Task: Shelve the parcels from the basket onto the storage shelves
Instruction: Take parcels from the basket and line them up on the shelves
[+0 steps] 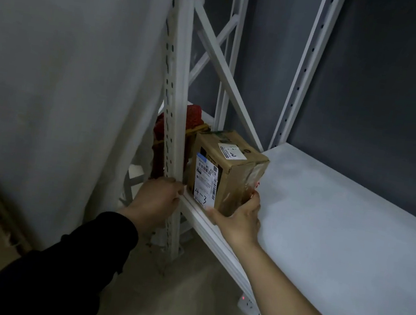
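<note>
The right hand (238, 220) is gripping the near corner of the box (227, 171), which is sitting on the shelf (330, 226) just left of it. The left hand (157, 199) is lying against the post (172, 105); I cannot tell its grip.

The white shelf board (338, 227) is carrying one cardboard parcel (234, 171), standing upright at its front left corner. The parcel's labelled face, marked "4-3" by hand, is sitting near flush with the front edge; its left side is lying just beside the perforated upright (174, 100). A red bundle (193, 118) is showing beyond that upright, partly hidden.
</note>
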